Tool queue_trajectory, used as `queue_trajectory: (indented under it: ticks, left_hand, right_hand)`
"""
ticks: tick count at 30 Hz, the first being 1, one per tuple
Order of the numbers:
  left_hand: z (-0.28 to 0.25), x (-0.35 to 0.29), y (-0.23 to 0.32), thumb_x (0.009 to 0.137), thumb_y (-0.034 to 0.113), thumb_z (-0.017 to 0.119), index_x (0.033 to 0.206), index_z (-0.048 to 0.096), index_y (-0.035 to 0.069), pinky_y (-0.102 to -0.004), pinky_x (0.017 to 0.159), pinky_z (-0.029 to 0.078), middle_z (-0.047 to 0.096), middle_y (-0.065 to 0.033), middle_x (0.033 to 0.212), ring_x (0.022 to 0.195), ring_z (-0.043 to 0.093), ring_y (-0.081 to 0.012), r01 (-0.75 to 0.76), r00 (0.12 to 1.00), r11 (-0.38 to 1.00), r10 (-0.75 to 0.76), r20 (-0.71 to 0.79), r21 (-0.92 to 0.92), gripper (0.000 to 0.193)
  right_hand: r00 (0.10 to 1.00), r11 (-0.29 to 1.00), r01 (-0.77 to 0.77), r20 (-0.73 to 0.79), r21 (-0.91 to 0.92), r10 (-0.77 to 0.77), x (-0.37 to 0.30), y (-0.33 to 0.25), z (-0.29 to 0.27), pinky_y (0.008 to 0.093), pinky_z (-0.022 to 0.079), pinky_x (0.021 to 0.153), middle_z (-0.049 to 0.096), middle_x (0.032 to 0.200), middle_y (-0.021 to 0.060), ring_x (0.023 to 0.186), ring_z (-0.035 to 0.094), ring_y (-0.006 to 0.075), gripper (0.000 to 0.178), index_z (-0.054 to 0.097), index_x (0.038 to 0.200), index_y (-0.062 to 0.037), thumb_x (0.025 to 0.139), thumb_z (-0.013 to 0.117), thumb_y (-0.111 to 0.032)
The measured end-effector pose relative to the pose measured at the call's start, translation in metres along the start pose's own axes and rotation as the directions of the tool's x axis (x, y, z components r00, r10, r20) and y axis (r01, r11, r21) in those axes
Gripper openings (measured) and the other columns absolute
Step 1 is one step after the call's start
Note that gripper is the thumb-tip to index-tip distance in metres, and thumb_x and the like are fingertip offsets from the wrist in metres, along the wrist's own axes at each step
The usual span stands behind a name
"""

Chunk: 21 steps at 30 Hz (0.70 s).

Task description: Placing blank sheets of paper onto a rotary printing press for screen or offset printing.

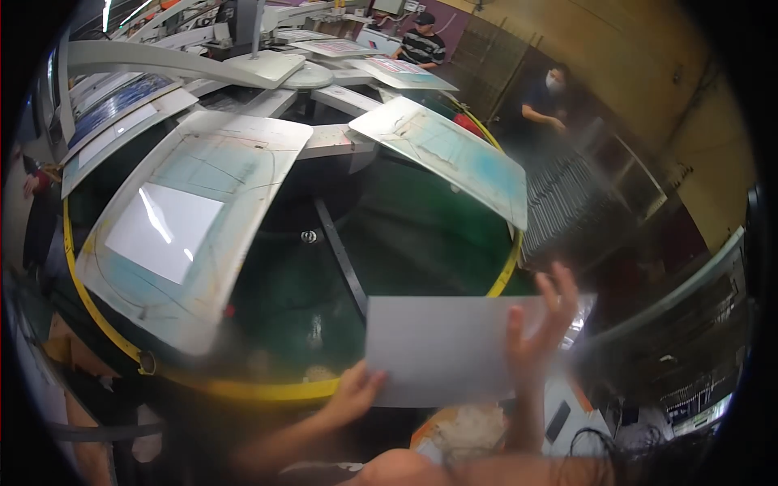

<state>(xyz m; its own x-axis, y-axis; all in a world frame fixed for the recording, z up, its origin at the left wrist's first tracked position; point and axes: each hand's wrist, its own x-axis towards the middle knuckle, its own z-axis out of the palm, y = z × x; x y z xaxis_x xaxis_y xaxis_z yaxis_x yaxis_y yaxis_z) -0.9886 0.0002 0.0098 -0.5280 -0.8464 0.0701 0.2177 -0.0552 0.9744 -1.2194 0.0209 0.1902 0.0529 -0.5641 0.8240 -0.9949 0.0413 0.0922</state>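
At the far left of the station, a pale platen [194, 154] slopes from the central hub down toward the near left, its long axis running that way; a glossy white sheet [170, 231] lies flat on its outer half. The yellow rail [275, 393] curves beneath, between the platens and the person. Next along, the left hand [359, 393] pinches the lower left end of a grey sheet [442, 348], thumb on the visible face, other fingers largely hidden by it. This sheet is raised in front of the person, its long axis running left to right across the body, its upper edge about level in view. A second platen [442, 158], stained teal and bearing no sheet, lies beyond it, away from the person; its long axis slants from the hub toward the near right, thus out of line with the sheet's. Of the two hands, the right hand [545, 320] is nearer that platen's outer end. It stands upright before the sheet's right portion, fingers spread and pointing upward; contact with the sheet cannot be confirmed. Farthest right, beyond the rail, stands a dark slatted rack [567, 202], well apart from both hands.
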Motion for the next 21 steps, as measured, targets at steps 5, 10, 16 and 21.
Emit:
queue_trajectory:
  ticks: [5, 10, 16, 21]
  left_hand:
    - [0.001, 0.044, 0.018, 0.097, 0.011, 0.052, 0.124, 0.052, -0.003, -0.0293, 0.089, 0.046, 0.062, -0.0092, 0.111, 0.101, 0.056, -0.0131, -0.038, 0.981, 0.983, 0.002, -0.194, -0.179, 0.03]
    - [-0.008, 0.101, 0.026, 0.098, 0.011, 0.051, 0.13, 0.046, -0.003, -0.0298, 0.092, 0.044, 0.059, -0.0102, 0.117, 0.106, 0.054, -0.0138, 0.011, 0.976, 0.977, -0.057, -0.211, -0.213, 0.036]
    - [-0.019, 0.154, 0.03, 0.095, 0.005, 0.052, 0.137, 0.04, -0.002, -0.032, 0.098, 0.043, 0.055, -0.0139, 0.126, 0.113, 0.054, -0.0188, 0.18, 0.965, 0.941, -0.224, -0.132, -0.286, 0.044]
    - [-0.041, 0.175, 0.046, 0.087, 0.0, 0.059, 0.127, 0.052, 0.001, -0.036, 0.096, 0.046, 0.06, -0.0171, 0.121, 0.11, 0.06, -0.0304, 0.019, 0.953, 0.78, 0.174, -0.247, 0.625, 0.04]
  right_hand:
    - [0.891, 0.829, -0.451, 0.226, 0.331, 0.394, -0.009, 0.08, 0.03, 0.0474, 0.026, 0.11, 0.037, 0.142, 0.0193, 0.134, 0.035, 0.0346, 0.059, 0.036, 0.14, -0.0032, 0.088, 0.06, -0.019]
    - [0.64, 0.449, -0.759, 0.67, 0.472, 0.376, -0.014, 0.147, 0.076, 0.0396, 0.028, 0.109, 0.038, 0.141, 0.0182, 0.134, 0.034, 0.0261, 0.063, 0.029, 0.143, 0.0023, 0.089, 0.059, -0.011]
    - [0.482, 0.047, -0.868, 0.813, 0.495, 0.327, -0.022, 0.2, 0.159, 0.0316, 0.04, 0.1, 0.052, 0.129, 0.0182, 0.119, 0.051, 0.0218, 0.056, 0.032, 0.139, 0.0056, 0.088, 0.056, 0.002]
    - [0.423, 0.094, -0.9, 0.802, 0.426, 0.422, -0.002, 0.229, 0.231, 0.0321, 0.043, 0.097, 0.056, 0.124, 0.0179, 0.111, 0.056, 0.021, 0.054, 0.034, 0.138, 0.005, 0.088, 0.055, 0.003]
